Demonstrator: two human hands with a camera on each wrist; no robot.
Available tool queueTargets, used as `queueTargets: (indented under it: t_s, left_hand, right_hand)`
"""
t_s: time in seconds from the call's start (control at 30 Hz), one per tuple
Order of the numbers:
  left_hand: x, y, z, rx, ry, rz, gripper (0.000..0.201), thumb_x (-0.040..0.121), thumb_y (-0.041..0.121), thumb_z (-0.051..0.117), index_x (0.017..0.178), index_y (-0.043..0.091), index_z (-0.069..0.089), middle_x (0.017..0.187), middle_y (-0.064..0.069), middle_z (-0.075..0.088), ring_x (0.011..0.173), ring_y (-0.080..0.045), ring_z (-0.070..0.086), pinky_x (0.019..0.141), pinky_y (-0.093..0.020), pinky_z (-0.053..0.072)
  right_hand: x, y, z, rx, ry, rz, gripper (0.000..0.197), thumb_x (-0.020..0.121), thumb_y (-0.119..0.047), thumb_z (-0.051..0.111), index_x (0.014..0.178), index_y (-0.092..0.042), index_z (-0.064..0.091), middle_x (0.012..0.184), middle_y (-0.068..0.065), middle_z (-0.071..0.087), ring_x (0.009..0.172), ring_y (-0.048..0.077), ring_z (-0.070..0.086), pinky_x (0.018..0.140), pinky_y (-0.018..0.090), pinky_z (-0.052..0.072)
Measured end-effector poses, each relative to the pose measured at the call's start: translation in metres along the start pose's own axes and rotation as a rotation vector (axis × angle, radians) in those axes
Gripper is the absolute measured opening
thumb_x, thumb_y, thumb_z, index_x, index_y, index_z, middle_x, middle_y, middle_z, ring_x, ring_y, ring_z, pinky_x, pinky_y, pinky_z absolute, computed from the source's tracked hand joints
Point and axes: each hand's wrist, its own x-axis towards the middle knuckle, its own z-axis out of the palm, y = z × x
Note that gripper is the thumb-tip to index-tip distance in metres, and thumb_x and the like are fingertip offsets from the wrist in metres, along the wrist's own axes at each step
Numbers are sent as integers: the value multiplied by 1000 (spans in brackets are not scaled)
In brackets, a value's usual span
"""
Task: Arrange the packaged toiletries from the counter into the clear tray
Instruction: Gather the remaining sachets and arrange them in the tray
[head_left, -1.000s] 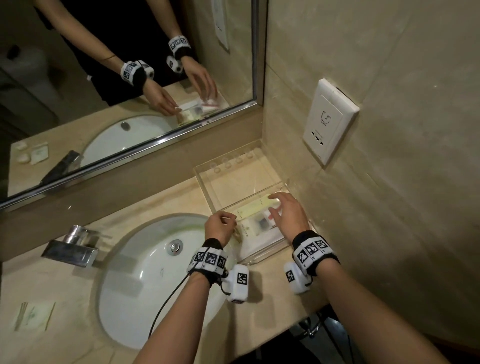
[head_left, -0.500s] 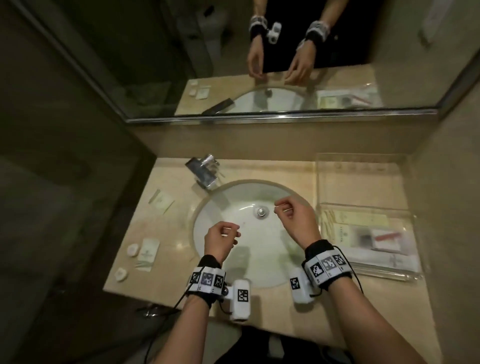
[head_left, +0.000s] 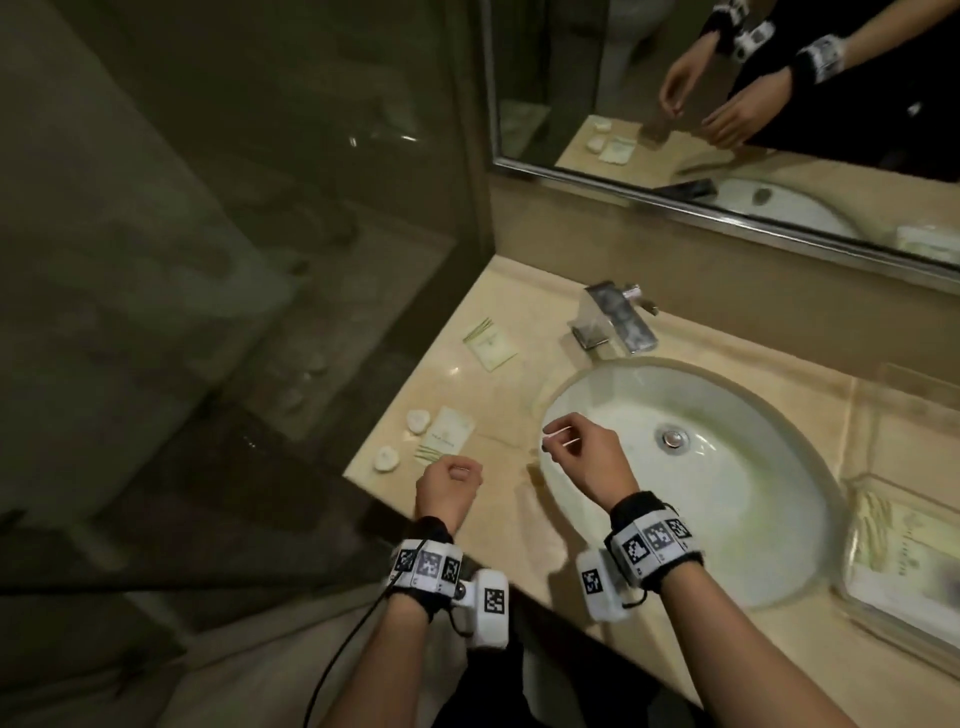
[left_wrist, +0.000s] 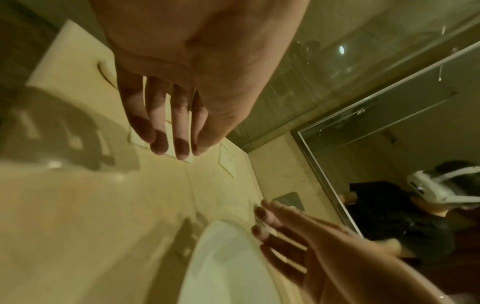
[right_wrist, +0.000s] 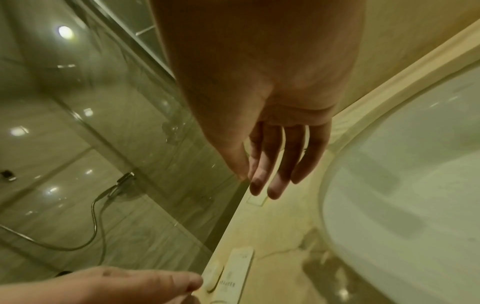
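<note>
Two pale green packets lie on the counter left of the sink, one far (head_left: 491, 343) and one near (head_left: 445, 441). Two small round white pieces (head_left: 418, 420) (head_left: 386, 458) lie beside the near packet. The clear tray (head_left: 844, 561) stands at the right edge with packets inside. My left hand (head_left: 457, 475) hovers just right of the near packet, fingers loose and holding nothing. My right hand (head_left: 558, 439) hangs over the sink's left rim, fingers relaxed (right_wrist: 272, 181) and empty. The left wrist view shows the left fingers (left_wrist: 168, 139) above the packets.
A white basin (head_left: 701, 467) fills the counter's middle, with a chrome faucet (head_left: 613, 319) behind it. A glass shower partition (head_left: 260, 260) bounds the counter on the left. A mirror (head_left: 727, 104) runs along the back wall.
Both hands left the tray a second ago, crossed the sink and moved left toward the packets. The head view swung left with them.
</note>
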Motion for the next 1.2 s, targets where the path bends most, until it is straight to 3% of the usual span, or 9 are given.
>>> queueTargets:
  t_s: [0.13,0.3,0.4,0.47,0.6,0.8,0.93,1.07,1.2]
  left_hand:
    - [32,-16,-31,121,69,-15,4,79,15,69,83,16,68,82,-2,70,87,-24,68,82,-30,52]
    - [65,-17,-40,186,70,1,31,74,17,79,100,9,65,105,-10,67,99,-26,62,87,-31,48]
    - [77,-16,-37,204,111,6,44,70,17,82,106,7,59,116,-11,58,109,-29,56,97,-35,44]
    - [84,-16,-35,219,124,20,47,69,16,83,105,7,55,118,-12,54,110,-30,54,99,-38,44]
    - [94,-17,-34,248,155,40,51,64,12,86,100,8,50,117,-9,50,106,-29,55,97,-41,46]
    - [105,-17,-36,302,119,61,58,60,12,88,93,15,40,110,-8,53,105,-28,55,94,-44,47]
    - [108,-16,-37,305,115,35,59,61,16,88,94,17,40,110,-8,55,104,-27,57,93,-44,50]
    - [109,-20,-40,320,87,37,43,66,20,86,93,16,53,104,-8,62,100,-26,60,90,-39,50]
    - [107,-16,-42,326,42,32,25,73,23,82,91,14,68,95,-7,67,91,-24,64,85,-35,53]
  right_hand:
    - [36,-24,43,-51,-11,31,16,87,-21,67,99,-11,69,87,6,71,76,20,68,75,32,56]
    - [99,-43,71,13,26,208,26,83,-15,72,107,-6,67,90,3,67,81,17,63,77,26,52]
    - [136,-45,80,57,64,308,38,78,-15,79,110,-3,63,92,4,65,87,18,62,91,31,52]
    - [157,-42,84,32,114,334,44,76,-21,81,111,-5,60,100,8,66,97,23,62,97,38,49]
    - [184,-38,92,-108,177,367,57,74,-31,82,119,-9,54,124,13,57,111,29,58,92,37,48]
    - [200,-42,99,-232,221,428,64,77,-34,79,129,-13,48,137,13,41,125,34,45,99,42,42]
    - [205,-45,102,-251,210,464,60,75,-34,81,122,-12,50,132,13,39,120,33,45,97,45,46]
    - [205,-44,101,-276,187,485,61,73,-33,82,119,-8,50,128,14,44,115,35,50,96,49,47]
    - [199,-38,90,-107,184,453,36,79,-23,76,101,-15,49,110,10,61,96,28,61,84,43,52]
